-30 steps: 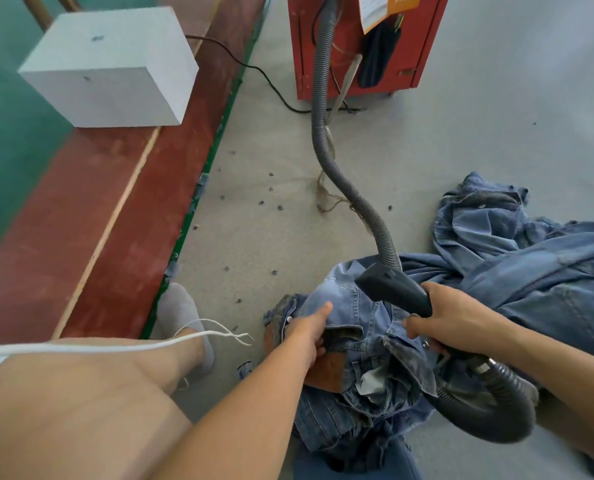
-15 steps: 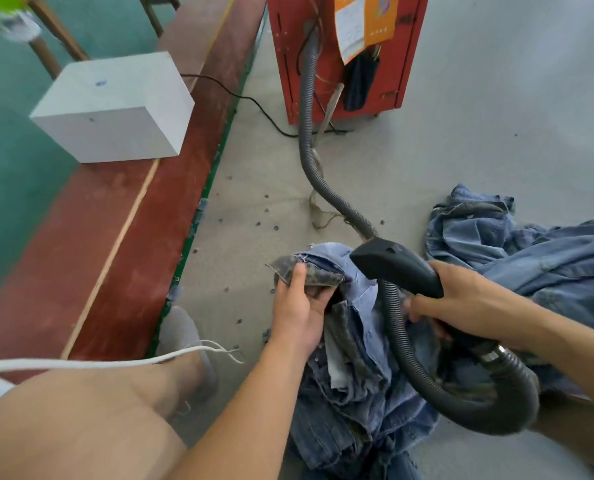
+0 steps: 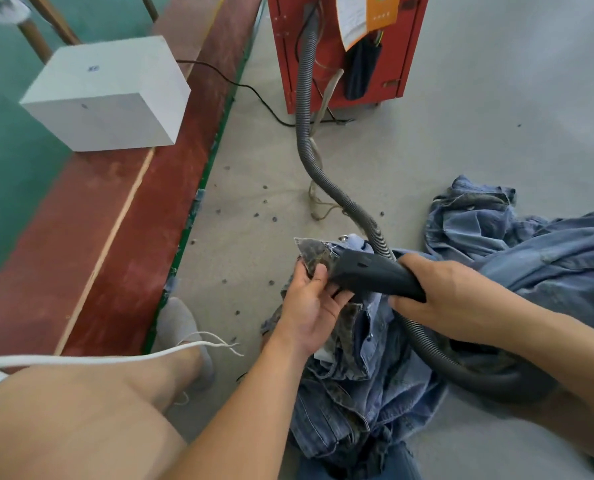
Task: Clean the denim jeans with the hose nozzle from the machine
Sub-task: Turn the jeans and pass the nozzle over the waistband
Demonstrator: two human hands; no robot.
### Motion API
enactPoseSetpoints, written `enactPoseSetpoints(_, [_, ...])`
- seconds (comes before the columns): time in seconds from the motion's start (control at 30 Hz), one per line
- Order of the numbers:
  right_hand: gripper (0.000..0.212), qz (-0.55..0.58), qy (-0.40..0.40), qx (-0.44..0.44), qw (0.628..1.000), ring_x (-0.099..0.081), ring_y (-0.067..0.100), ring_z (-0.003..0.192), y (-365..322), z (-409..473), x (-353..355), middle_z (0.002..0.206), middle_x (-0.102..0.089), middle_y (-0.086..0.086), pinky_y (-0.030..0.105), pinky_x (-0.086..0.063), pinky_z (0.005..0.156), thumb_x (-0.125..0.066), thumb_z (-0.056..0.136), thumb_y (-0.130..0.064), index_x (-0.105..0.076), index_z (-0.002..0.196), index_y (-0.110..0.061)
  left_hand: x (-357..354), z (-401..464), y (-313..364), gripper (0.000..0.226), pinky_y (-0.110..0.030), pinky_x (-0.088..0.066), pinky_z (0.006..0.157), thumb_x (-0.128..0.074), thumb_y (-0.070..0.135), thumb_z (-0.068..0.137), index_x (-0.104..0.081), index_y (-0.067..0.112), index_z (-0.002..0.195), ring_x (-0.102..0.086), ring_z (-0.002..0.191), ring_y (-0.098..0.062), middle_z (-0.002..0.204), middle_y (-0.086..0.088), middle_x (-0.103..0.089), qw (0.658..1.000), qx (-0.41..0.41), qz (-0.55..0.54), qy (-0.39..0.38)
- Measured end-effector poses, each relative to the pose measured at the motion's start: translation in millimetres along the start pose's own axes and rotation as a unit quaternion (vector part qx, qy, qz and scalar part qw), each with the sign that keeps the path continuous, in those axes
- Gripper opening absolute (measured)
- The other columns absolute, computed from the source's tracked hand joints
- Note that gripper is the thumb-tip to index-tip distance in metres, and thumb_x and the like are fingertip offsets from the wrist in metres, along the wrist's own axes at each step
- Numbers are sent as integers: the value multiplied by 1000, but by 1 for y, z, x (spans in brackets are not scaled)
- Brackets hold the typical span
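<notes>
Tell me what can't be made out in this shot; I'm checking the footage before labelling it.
Head view only:
- Nozzle mouth: hidden against the jeans flap that the left hand pinches.
- Right hand fingers: wrapped under the nozzle, unseen.
- Hose joint at the red machine: cut off by the top edge.
- Orange label print: too small.

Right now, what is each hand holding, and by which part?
Right hand grips the nozzle at its rear, where the hose joins. Left hand pinches the jeans by a turned-out flap near the nozzle mouth.
</notes>
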State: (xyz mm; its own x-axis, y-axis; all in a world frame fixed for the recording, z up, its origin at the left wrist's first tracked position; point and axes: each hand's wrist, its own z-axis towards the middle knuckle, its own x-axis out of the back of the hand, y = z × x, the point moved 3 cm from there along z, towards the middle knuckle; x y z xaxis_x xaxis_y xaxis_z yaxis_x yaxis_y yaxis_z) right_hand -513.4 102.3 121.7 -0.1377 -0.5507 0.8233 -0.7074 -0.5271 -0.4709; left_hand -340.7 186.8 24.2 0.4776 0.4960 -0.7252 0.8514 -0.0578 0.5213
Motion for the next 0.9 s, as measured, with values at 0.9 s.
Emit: enactPoseSetpoints(0.9, [20, -19, -31, -82, 996, -62, -1, 63, 4, -23, 13, 76, -64, -8, 17, -42, 48, -61, 92, -49, -54, 103, -33, -7, -3, 6, 38, -48, -61, 92, -34, -16, 102, -51, -4, 134, -70, 111, -37, 122, -26, -69, 999, 11, 34, 8])
